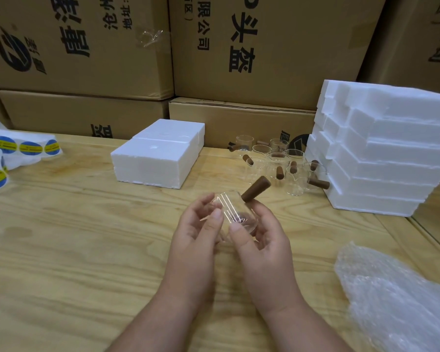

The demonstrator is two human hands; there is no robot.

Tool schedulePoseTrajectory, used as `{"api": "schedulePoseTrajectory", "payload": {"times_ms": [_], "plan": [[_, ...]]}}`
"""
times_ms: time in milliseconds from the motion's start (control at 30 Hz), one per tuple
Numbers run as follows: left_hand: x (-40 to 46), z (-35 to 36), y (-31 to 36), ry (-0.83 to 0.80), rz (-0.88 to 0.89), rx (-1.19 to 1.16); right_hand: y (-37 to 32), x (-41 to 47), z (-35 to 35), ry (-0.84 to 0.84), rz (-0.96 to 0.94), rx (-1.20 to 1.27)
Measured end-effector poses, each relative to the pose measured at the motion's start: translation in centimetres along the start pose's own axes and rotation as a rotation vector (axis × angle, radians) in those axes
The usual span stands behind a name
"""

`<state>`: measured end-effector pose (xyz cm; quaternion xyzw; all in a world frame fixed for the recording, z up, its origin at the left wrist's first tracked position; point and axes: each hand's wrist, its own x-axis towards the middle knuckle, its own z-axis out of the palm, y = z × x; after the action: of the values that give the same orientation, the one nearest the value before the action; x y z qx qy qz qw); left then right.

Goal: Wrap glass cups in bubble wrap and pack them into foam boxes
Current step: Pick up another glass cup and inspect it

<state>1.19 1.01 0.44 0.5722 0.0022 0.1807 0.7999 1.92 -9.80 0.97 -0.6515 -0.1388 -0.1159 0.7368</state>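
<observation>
A clear glass cup (233, 209) with a brown wooden handle (256, 188) is held above the middle of the wooden table (74, 250). My left hand (197, 232) grips its left side and my right hand (261, 240) its right side, thumbs on the glass. The handle points up and to the right. Several more glass cups (280, 165) with wooden handles stand at the back right. A closed white foam box (158, 153) sits behind centre. A tall stack of foam boxes (376, 151) rises at the right. Bubble wrap (396, 298) lies at the lower right.
Sheets of round blue and yellow stickers (15, 148) lie at the left edge. Large brown cartons (252, 47) form a wall behind the table. The table's right edge (432, 237) runs just past the foam stack.
</observation>
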Motion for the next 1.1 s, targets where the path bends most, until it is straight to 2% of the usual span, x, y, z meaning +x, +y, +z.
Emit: {"api": "schedulePoseTrajectory", "payload": {"times_ms": [300,633,867,1100], "plan": [[-0.4,0.1,0.9,0.002,0.006,0.088,-0.3,0.1,-0.1,0.015,0.061,-0.033],[0.0,-0.2,1.9,0.036,-0.178,-0.048,-0.3,0.5,-0.4,0.0,0.178,0.044],[0.6,-0.4,2.1,0.065,-0.359,-0.303,-0.1,0.3,-0.4,-0.082,0.151,0.078],[0.7,0.0,1.7,0.014,-0.376,-0.372,0.1,0.3,0.0,-0.112,0.12,0.086]]}}
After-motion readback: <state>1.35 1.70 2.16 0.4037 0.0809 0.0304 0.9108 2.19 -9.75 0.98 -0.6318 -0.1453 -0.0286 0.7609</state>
